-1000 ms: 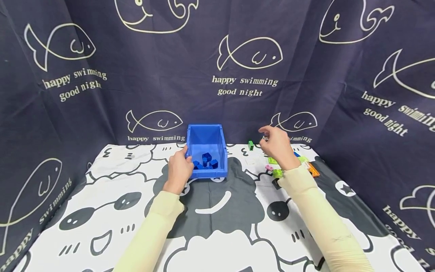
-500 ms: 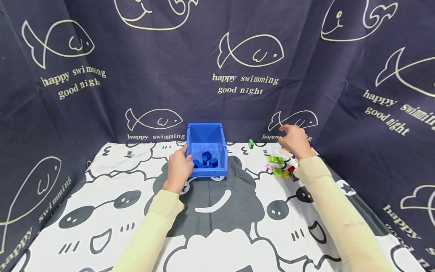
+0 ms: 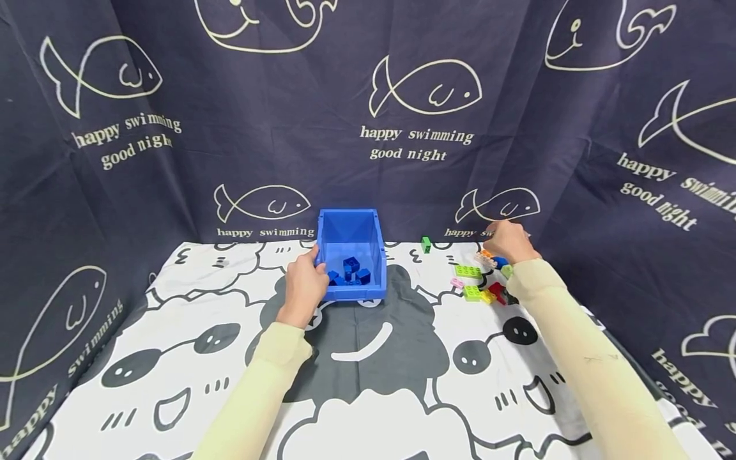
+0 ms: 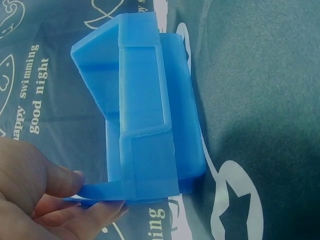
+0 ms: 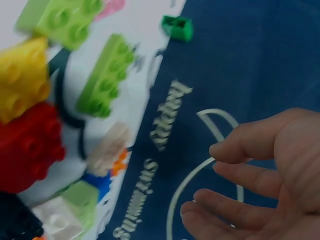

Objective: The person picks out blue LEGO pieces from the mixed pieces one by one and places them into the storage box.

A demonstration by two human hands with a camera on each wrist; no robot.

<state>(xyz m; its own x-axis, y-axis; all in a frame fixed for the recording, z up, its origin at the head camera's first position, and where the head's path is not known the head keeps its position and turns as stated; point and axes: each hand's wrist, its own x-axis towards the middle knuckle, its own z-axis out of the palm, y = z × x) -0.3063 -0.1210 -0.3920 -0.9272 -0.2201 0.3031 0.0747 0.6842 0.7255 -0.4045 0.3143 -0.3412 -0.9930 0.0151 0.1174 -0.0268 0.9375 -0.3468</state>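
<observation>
A blue plastic bin (image 3: 352, 292) stands on the table with several dark blue toy bricks (image 3: 348, 271) inside. My left hand (image 3: 305, 281) grips its left wall; in the left wrist view the thumb lies on one side of the wall and the fingers on the other. My right hand (image 3: 510, 241) is over the back of a pile of toy bricks at the right, with nothing between its loosely bent fingers (image 5: 240, 215). Near it lie a white brick (image 5: 109, 149), a lime green brick (image 5: 106, 77), a red brick (image 5: 30, 147) and a yellow brick (image 5: 22, 80).
A green brick (image 3: 426, 245) stands alone between bin and pile, close to the dark fish-print curtain (image 3: 420, 179) behind the table. A pink brick (image 3: 457, 283) lies at the pile's left edge. The white cloth (image 3: 397, 421) has sheep drawings.
My right hand has moved right and slightly down, to over the back of the brick pile, uncovering more bricks. My left hand stays on the bin.
</observation>
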